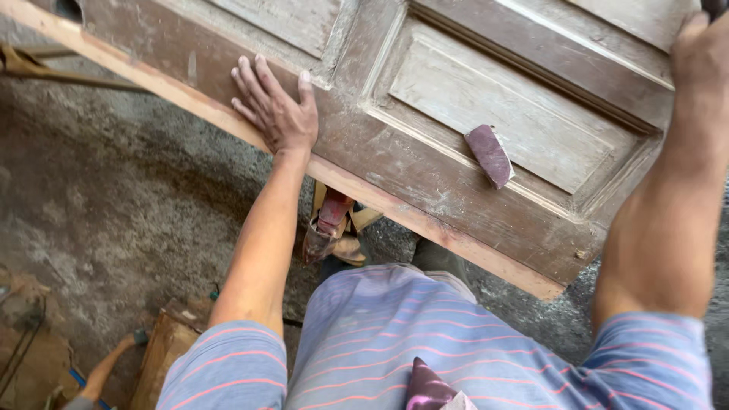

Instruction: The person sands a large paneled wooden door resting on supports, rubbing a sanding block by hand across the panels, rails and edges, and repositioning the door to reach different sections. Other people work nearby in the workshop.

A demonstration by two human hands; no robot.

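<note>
A worn wooden panelled door [425, 167] lies flat across the view, its dusty brown surface partly sanded pale. My left hand [275, 106] rests flat on the door's near frame rail, fingers spread, holding nothing. My right hand [702, 53] reaches to the top right corner over the door's far rail; its fingers run out of view, so what it grips is hidden. A folded piece of reddish-brown sandpaper [490, 156] lies loose on the recessed panel between my two arms.
Rough concrete floor [114, 197] lies below the door's near edge. My sandalled foot [334, 228] shows under the door. A wooden block [163, 345] and a tool handle [102, 372] lie at the lower left. A metal rod [45, 72] crosses the upper left.
</note>
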